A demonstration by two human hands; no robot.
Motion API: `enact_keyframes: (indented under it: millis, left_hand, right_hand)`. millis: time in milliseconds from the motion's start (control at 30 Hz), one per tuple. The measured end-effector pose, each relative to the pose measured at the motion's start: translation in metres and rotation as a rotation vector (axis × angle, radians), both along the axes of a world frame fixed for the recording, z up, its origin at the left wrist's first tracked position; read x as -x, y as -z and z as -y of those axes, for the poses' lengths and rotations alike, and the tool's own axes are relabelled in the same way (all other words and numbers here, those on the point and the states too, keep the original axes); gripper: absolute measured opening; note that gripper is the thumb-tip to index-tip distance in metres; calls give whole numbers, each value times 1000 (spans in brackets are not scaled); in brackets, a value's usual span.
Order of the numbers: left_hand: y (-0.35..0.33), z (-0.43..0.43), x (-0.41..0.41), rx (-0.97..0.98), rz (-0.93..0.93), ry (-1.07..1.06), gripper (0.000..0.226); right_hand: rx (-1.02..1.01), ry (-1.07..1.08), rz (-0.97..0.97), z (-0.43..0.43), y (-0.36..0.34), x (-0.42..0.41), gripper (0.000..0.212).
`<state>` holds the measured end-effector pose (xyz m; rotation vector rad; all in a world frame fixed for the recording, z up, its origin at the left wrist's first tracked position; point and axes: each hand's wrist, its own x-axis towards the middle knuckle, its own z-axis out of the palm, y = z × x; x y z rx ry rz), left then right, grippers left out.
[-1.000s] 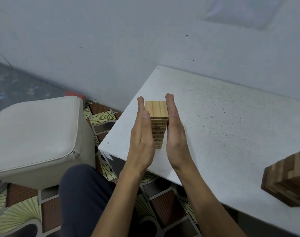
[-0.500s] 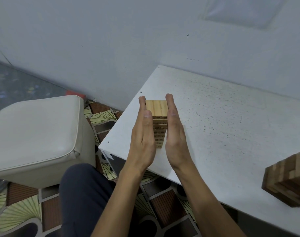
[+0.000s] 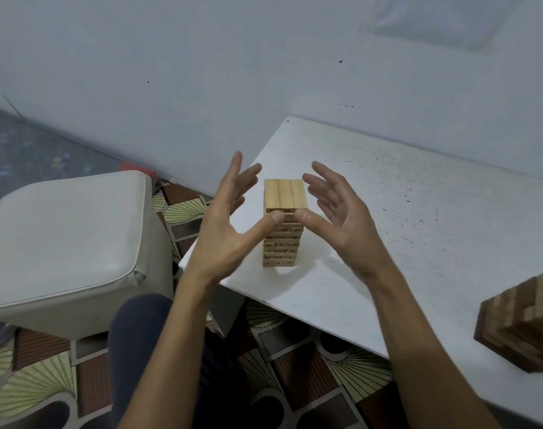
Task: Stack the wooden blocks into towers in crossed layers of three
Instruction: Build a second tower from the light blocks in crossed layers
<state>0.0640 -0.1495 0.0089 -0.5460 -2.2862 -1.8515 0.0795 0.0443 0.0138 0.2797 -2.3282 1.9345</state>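
White table (image 3: 403,218): block tower (image 3: 284,196), printed marks unreadable; left hand (image 3: 220,236), right hand (image 3: 344,221) spread, flanking it.

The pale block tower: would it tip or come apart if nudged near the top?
Likely tippy: the pale block tower is tall and narrow on the table. Probably sheds blocks rather than sliding whole: separate stacked layers show.

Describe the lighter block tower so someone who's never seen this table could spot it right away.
Start at the white table. Near its left corner, between the person's spread left hand and right hand, stands the pale tower. It is upright and light pine-coloured, unlike the dark tower at the table's right edge.
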Motion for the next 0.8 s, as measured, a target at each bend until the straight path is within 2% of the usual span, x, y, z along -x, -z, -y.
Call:
enact_keyframes:
  millis: [167,300,800]
  left_hand:
    - [-9,22,25,222,12,166,109]
    - [-13,23,37,292,8,207,114]
    - [-10,14,39,230,7,207,112]
  right_hand:
    - [-167,-170,116,-22,-16,15,82]
    - [-229,-199,152,-25,-22,26,80]
    - [-192,-247,150,-18,-19,31,54]
